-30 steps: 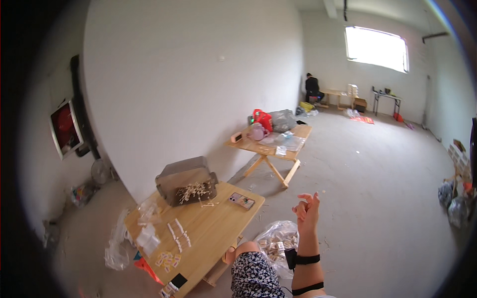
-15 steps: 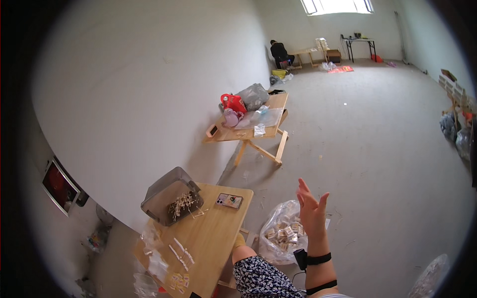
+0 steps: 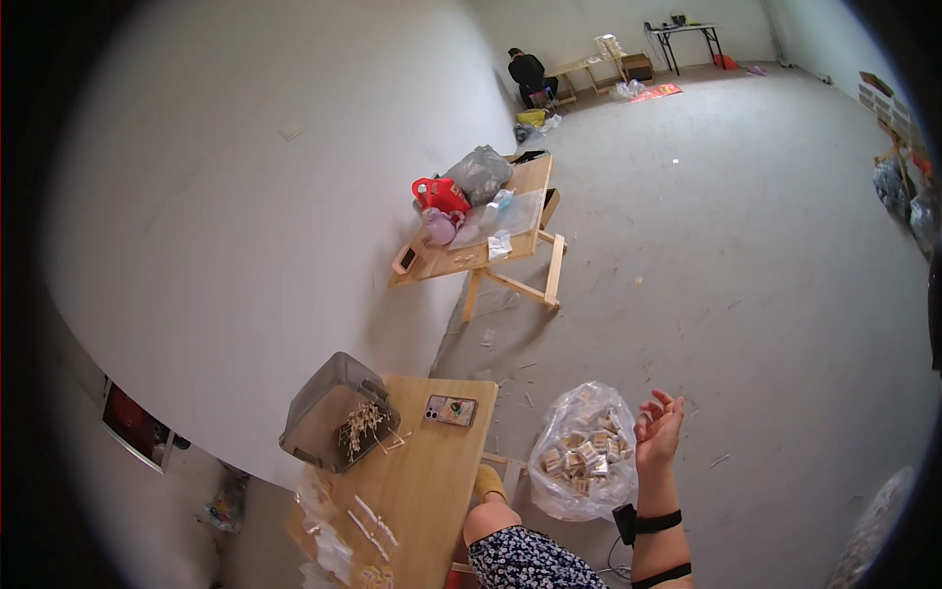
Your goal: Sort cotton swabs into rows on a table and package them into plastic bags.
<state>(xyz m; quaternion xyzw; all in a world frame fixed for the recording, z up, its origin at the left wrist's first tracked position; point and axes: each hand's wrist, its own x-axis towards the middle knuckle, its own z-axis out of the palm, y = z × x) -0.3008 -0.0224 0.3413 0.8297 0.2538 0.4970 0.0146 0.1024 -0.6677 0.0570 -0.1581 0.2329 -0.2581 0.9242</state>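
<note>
My right hand (image 3: 659,430) is raised over the floor at the lower right, its fingers loosely curled and apart with nothing visible in them. Black straps and a small black device are on that forearm. Just left of the hand stands a clear plastic bag (image 3: 559,503) full of small white-and-brown packs (image 3: 589,456). My left hand is out of sight. To the left, a wooden table (image 3: 432,491) bears a tipped grey translucent bin (image 3: 319,402) holding thin pale sticks (image 3: 363,429), and a phone (image 3: 450,410). White strips (image 3: 373,525) and small yellowish pieces (image 3: 376,577) lie nearer.
Farther off, a second wooden table (image 3: 432,267) carries a red bag (image 3: 439,194), a grey plastic bag (image 3: 481,175) and a pinkish pouch (image 3: 441,226). A person in black (image 3: 527,74) sits at the far wall. More bags (image 3: 891,187) line the right side.
My right hand has moved right and lower, and its outstretched fingers have curled. The view has shifted, showing more of the bag of packs.
</note>
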